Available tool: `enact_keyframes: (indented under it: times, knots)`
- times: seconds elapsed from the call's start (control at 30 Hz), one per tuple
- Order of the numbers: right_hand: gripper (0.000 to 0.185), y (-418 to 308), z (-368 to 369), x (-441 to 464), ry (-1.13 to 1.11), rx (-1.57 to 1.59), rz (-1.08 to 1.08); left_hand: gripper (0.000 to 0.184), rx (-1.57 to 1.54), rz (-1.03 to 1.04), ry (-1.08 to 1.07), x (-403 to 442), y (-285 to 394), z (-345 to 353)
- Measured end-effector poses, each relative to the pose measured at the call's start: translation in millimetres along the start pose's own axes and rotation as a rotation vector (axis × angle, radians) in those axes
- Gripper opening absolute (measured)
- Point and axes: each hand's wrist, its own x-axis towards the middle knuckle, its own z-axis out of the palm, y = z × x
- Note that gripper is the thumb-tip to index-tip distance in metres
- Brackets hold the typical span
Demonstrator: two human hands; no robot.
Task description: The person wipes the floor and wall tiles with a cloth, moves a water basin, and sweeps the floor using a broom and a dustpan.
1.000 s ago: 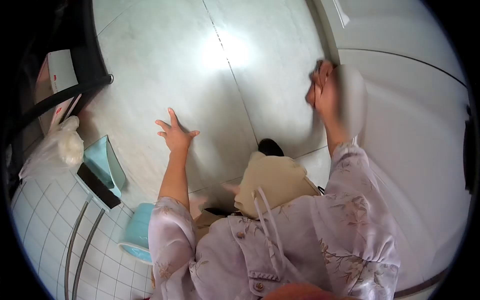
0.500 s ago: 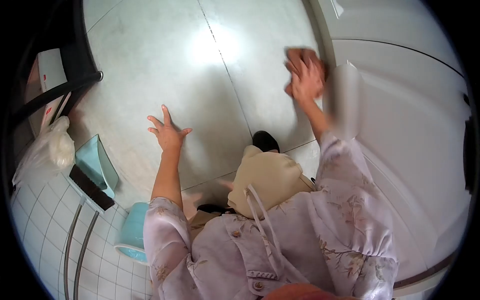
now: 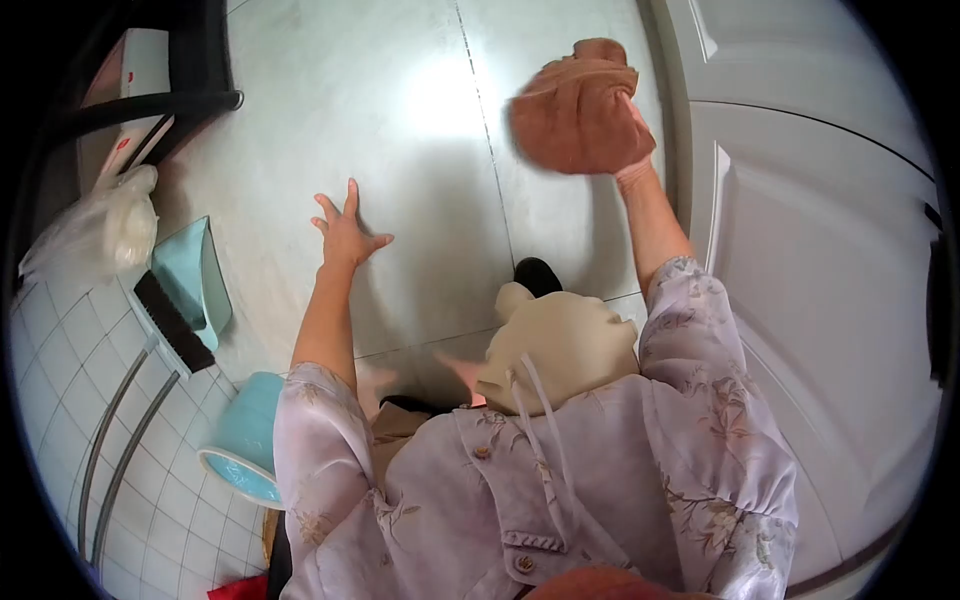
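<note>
A brown cloth hangs folded and crumpled from my right hand at the upper right, near the door frame. The cloth covers most of that hand, so only the wrist and a bit of the fingers show. Over the pale tiled floor, my left hand is open with its fingers spread and holds nothing. Whether its fingertips press on the floor, I cannot tell.
A white panelled door borders the right side. At the left are a blue dustpan, a broom, a plastic bag, a blue bin and a black frame. My shoe is below centre.
The brown cloth, bunched under my right hand by the door frame before, is now turned and spread out around the hand, farther left and up. My left hand stays spread.
</note>
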Motion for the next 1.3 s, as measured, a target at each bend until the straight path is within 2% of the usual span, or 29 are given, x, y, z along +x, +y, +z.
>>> enact_keyframes:
  times: [0.03, 0.1, 0.17, 0.23, 0.27, 0.33, 0.4, 0.43, 0.5, 0.53, 0.57, 0.63, 0.67, 0.73, 0.77, 0.83, 0.97, 1.03, 1.17, 1.23, 1.27, 1.3]
  knots:
    - [0.038, 11, -4, 2, 0.017, 0.165, -0.032, 0.110, -0.009, 0.031, -0.024, 4, -3, -2]
    - [0.038, 40, -2, 11, 0.004, 0.204, -0.008, 0.107, -0.013, 0.054, -0.045, 7, -11, 2]
    - [0.038, 60, -5, 20, -0.008, 0.258, 0.031, 0.098, -0.262, 0.123, 0.057, 10, -21, 12]
    - [0.039, 74, -8, 25, -0.011, 0.300, 0.073, 0.088, -0.304, 0.279, 0.187, -11, -4, 13]
    - [0.039, 80, -12, 27, -0.003, 0.313, 0.092, 0.083, -0.439, 0.351, 0.222, -26, 13, 12]
    - [0.039, 93, -19, 28, 0.026, 0.343, 0.136, 0.080, -0.866, 0.354, -0.009, -39, 41, 22]
    - [0.039, 106, -29, 27, 0.066, 0.362, 0.178, 0.073, -1.434, 0.185, -0.352, -63, 73, 9]
    - [0.040, 110, -34, 26, 0.094, 0.368, 0.200, 0.073, -1.441, 0.174, -0.343, -69, 81, 2]
    - [0.040, 116, -43, 21, 0.132, 0.290, 0.225, 0.067, -1.937, 0.270, -0.502, -73, 92, -4]
    - [0.041, 115, -53, 20, 0.087, -0.054, 0.224, 0.054, -1.879, 0.250, -0.336, -69, 96, 3]
    - [0.041, 117, -50, 16, 0.091, -0.053, 0.231, 0.054, -1.883, 0.244, -0.330, -66, 94, 5]
    - [0.043, 123, -34, 2, 0.120, -0.466, 0.357, 0.045, -1.804, 0.232, -0.018, -62, 88, 8]
    - [0.043, 125, -28, -3, 0.119, -0.465, 0.361, 0.045, -1.805, 0.230, -0.014, -59, 84, 10]
    - [0.042, 131, -20, -11, 0.217, -0.768, 0.308, 0.036, -1.731, 0.208, 0.094, -55, 75, 14]
    - [0.042, 137, -17, -12, 0.218, -0.767, 0.312, 0.036, -1.732, 0.205, 0.097, -58, 74, 12]
    - [0.045, 149, -15, -13, 0.340, -1.144, 0.310, 0.032, -1.714, 0.260, 0.219, -62, 71, 7]
    - [0.047, 150, -36, -6, 0.407, -1.055, 0.288, 0.031, -1.702, 0.189, 0.255, -68, 59, 2]
    - [0.050, 161, -31, -4, 0.406, -1.014, 0.264, 0.035, -1.680, 0.055, 0.244, -71, 55, -1]
    - [0.058, 177, -27, -2, 0.395, -1.057, 0.227, 0.039, -1.782, 0.121, 0.266, -70, 45, 4]
    - [0.093, 175, -31, 1, 0.455, -1.160, 0.217, 0.037, -1.820, 0.256, 0.218, -65, 37, 7]
    - [0.093, 174, -31, 0, 0.453, -1.160, 0.217, 0.037, -1.820, 0.257, 0.220, -66, 36, 5]
    - [0.101, 174, -30, -1, 0.420, -1.289, 0.268, 0.036, -1.802, 0.328, 0.203, -66, 35, 3]
